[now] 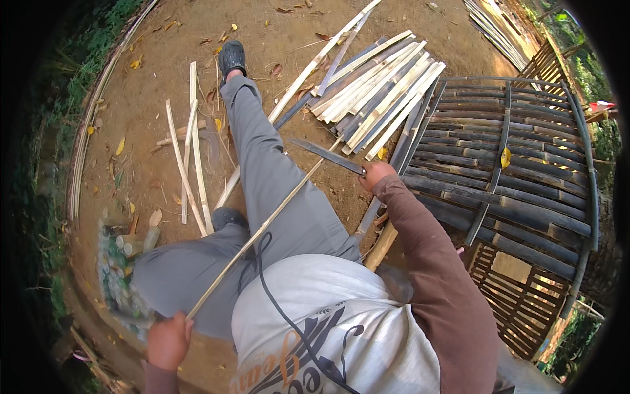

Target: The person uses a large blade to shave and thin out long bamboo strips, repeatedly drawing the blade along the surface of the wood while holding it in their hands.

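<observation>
Left hand (168,341) clenches 1 long pale bamboo strip (262,228) across the lap; right hand (377,175) grasps a dark-bladed knife (326,155), apparently for shaving it.

dirt ground (157,98) | split bamboo strips (377,92) | dry leaves (120,146) | woven bamboo panel (512,164)

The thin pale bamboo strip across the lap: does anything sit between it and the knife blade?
Nothing visible does. The long dark knife blade in the right hand already meets the thin pale bamboo strip, whose near end the left hand holds.
</observation>
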`<control>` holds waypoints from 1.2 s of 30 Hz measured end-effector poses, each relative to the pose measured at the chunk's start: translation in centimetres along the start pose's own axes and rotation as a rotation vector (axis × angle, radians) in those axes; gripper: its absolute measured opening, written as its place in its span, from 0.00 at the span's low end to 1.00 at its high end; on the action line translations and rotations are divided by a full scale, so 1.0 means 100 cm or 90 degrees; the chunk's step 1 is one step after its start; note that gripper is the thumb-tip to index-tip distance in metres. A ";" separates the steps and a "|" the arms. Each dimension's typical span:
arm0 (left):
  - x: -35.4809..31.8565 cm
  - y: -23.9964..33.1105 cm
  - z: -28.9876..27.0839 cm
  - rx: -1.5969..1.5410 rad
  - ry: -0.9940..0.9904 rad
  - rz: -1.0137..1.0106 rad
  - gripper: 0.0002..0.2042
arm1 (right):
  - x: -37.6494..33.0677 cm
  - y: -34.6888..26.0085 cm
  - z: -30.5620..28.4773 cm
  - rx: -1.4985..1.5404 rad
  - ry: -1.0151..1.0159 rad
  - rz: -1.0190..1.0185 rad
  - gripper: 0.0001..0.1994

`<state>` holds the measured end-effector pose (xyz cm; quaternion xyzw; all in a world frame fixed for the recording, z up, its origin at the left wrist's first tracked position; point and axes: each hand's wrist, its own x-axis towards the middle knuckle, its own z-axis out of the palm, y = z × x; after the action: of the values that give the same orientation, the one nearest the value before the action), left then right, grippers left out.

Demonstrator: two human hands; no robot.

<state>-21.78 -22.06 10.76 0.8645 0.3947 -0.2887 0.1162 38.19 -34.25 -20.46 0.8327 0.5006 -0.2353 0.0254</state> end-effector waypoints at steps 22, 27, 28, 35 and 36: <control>0.002 -0.006 0.005 -0.018 0.005 0.007 0.12 | 0.002 -0.004 -0.011 -0.028 -0.086 0.146 0.18; 0.002 -0.011 0.004 -0.013 -0.005 0.004 0.12 | 0.018 -0.015 -0.008 0.035 -0.036 0.133 0.21; 0.001 -0.011 0.005 -0.016 -0.003 0.008 0.12 | 0.009 -0.031 0.001 -0.030 -0.057 0.072 0.19; 0.007 -0.009 0.000 -0.042 0.005 0.032 0.12 | 0.016 -0.021 0.033 0.103 -0.013 0.256 0.18; 0.007 -0.010 0.000 -0.043 0.000 0.025 0.12 | 0.011 -0.023 0.038 0.116 -0.008 0.192 0.18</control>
<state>-22.19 -21.00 10.39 0.8677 0.3869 -0.2733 0.1509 35.25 -33.25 -23.86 0.8959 0.3461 -0.2784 -0.0124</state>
